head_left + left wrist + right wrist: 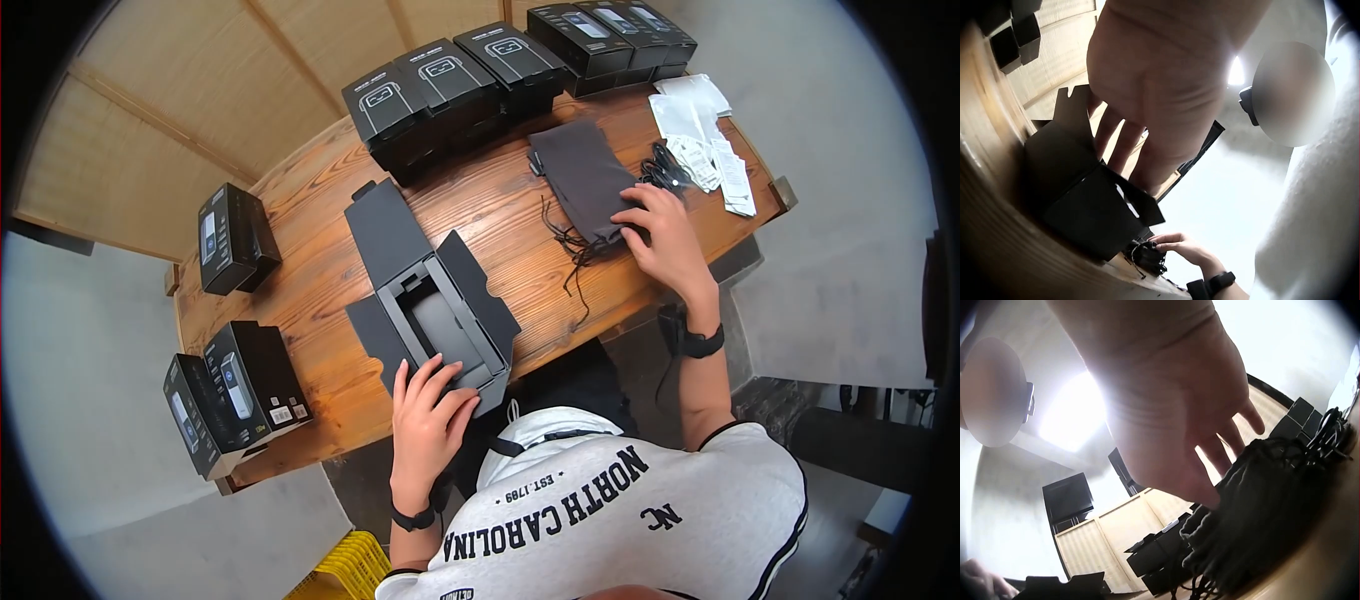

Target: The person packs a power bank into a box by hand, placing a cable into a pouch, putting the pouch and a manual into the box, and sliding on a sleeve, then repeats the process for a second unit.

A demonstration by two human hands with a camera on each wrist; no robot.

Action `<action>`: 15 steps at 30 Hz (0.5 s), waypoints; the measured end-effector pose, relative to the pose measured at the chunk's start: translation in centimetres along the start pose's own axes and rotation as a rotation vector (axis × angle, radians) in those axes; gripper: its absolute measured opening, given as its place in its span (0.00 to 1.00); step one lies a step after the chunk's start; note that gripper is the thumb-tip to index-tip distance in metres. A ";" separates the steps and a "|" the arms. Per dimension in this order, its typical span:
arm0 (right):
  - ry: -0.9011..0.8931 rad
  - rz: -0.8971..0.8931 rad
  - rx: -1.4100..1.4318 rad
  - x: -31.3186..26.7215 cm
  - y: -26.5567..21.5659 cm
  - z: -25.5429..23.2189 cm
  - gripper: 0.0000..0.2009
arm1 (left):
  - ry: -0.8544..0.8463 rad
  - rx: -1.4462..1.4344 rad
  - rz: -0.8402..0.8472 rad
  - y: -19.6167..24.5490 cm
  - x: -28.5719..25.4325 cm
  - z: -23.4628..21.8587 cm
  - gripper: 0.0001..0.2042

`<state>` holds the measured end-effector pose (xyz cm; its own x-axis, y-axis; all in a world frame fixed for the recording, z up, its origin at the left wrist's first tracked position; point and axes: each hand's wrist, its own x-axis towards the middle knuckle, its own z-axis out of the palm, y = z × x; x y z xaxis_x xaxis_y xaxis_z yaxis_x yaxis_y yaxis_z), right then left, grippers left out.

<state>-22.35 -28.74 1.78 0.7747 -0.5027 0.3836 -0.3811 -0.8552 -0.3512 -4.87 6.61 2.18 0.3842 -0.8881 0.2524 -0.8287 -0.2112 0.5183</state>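
Note:
An open black box [440, 310] with its flaps spread stands on the table, an inner tray inside it. My left hand [428, 430] rests at its near end, fingers extended over the rim; in the left wrist view the fingers of that hand [1154, 94] reach down behind a box flap [1094, 212]. On the right, my right hand [665, 240] touches the edge of a stack of dark cloth pouches [585, 175] with drawstrings. The right wrist view has that hand [1179, 412] with fingertips against the gathered pouches [1260, 512], none visibly curled round them.
Closed black boxes stand along the back [440, 90], at the back right [610, 40] and on the left [235, 240], [240, 390]. Black cables [660, 170] and white paper slips [735, 180] lie right of the pouches. A yellow basket [350, 570] is below the table.

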 end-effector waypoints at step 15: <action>0.382 -0.322 0.176 1.1 -6.2 -1.4 0.14 | 0.111 0.016 0.013 0.8 2.1 0.9 0.25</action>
<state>-19.85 -24.21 5.56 0.5873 -0.2557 0.7679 -0.0383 -0.9565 -0.2892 -5.11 4.18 2.42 0.4154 -0.8402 0.3487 -0.8398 -0.2069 0.5018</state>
